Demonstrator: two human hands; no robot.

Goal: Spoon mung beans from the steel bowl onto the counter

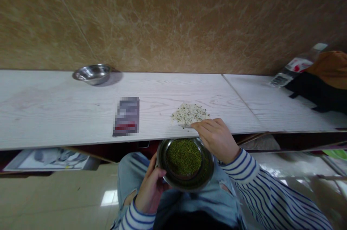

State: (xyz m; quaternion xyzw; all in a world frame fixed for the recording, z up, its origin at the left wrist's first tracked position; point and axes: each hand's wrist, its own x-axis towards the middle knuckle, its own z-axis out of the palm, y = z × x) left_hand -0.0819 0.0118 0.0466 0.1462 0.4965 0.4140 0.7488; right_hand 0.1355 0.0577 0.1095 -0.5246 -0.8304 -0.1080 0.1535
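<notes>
My left hand [153, 184] grips the left rim of a metal bowl [187, 186], held over my lap just below the table's front edge. Green beans [184, 157], like mung beans, fill much of the bowl's bottom. With closed fingers, my right hand [215, 136] holds a thin silvery utensil [184, 126], seemingly a spoon, whose end is mostly hidden by the fingers. Its tip lies at the near edge of a spread pile of white grains mixed with green beans [189, 113] on the white table.
A second metal bowl [92, 74] stands by the wall on the left. A flat pixelated item [126, 116] lies left of the pile. At the far right a clear plastic bottle [298, 65] leans beside a brown and black bag [325, 78]. Open shelves run under the white tabletop [48, 114].
</notes>
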